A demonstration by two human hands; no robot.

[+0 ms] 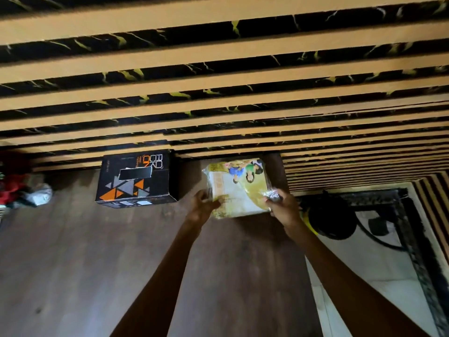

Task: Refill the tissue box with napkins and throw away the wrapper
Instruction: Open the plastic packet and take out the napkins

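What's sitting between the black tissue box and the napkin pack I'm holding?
Nothing. In the head view, only bare wooden table shows between the tissue box and the napkin pack, which the left hand and right hand grip.

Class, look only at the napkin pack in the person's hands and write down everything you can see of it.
The napkin pack is a flat, squarish bundle in clear, glossy plastic printed yellow and white, with cartoon children at its far end. It lies on the brown wooden table near the striped wall, right of the black box. The left hand pinches its near left corner; the right hand grips crumpled wrapper at its right edge. It looks still wrapped.
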